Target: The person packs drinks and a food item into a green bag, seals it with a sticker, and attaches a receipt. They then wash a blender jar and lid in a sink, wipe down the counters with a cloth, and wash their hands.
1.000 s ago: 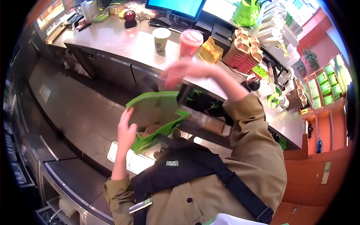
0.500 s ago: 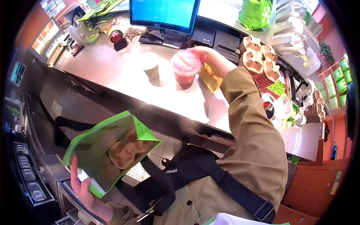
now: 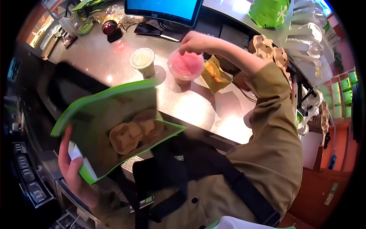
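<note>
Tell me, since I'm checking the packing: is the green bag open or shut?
Open. The left hand holds the green bag with its mouth spread, and a cardboard cup carrier shows inside.

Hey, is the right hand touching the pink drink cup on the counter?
Touching. The head view shows the right hand with its fingers closed over the lid rim of the pink drink cup, no gap visible between them.

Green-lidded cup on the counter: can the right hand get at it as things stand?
Probably yes. The right hand rests on the pink drink, and the green-lidded cup stands just beside it on the counter, with nothing between. The left hand holds the green bag lower down.
</note>
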The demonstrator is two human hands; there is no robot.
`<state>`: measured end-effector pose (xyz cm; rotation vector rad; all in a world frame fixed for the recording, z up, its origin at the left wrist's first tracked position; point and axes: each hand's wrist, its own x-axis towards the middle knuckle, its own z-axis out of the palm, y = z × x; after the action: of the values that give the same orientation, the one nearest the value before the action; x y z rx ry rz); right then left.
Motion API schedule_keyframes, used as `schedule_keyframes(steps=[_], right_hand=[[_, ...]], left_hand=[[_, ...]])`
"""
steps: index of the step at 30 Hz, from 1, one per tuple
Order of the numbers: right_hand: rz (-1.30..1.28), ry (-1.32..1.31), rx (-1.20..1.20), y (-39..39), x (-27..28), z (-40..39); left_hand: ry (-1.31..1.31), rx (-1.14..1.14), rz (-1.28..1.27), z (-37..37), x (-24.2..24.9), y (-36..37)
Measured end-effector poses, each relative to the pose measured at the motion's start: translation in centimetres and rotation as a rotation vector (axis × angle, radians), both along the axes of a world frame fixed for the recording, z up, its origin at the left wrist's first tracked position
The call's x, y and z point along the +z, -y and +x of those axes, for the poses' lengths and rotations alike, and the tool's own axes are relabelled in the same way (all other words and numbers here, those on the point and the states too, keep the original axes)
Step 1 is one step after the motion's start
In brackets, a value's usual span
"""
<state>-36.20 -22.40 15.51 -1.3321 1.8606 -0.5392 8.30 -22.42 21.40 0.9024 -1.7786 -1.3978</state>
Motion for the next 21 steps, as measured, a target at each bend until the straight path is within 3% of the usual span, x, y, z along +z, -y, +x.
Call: schedule_keyframes(steps=[3, 5, 6, 7, 8, 10, 17, 19, 21], right_hand=[[-0.235, -0.087, -0.076, -1.8, 6.3, 0.9], [-0.373, -0.022, -0.115, -4.0, 12.4, 0.9], [-0.313, -0.037, -0.2, -5.1, 17.8, 1.9], [-0.484, -0.021, -0.186, -6.3, 20.7, 1.6], [-0.573, 0.201, -0.093, -7.3, 24.0, 0.1], [-0.676, -0.034, -0.119, -8.3, 30.3, 2.2], [-0.711, -0.071, 0.047, -7.3, 33.9, 6.5], [-0.639, 0.014, 0.094, -6.6, 32.8, 7.1], [-0.44, 0.294, 0.21, -5.4, 32.3, 5.0]], left_hand=[[-0.091, -0.069, 0.023, -3.4, 0.0, 1.5], [-0.061, -0.285, 0.034, -6.0, 0.7, 2.7], [-0.021, -0.36, -0.044, -7.4, 0.5, 3.3], [0.023, -0.436, -0.127, -8.7, 0.3, 3.9], [0.01, -0.499, -0.086, -10.1, -0.2, 4.4], [-0.032, -0.61, -0.029, -12.8, -2.0, 5.5], [0.067, -0.821, -0.035, -17.7, -2.3, 8.1], [0.039, -0.861, -0.094, -18.4, -2.8, 8.7], [0.091, -0.943, -0.089, -18.4, -1.6, 9.1]])
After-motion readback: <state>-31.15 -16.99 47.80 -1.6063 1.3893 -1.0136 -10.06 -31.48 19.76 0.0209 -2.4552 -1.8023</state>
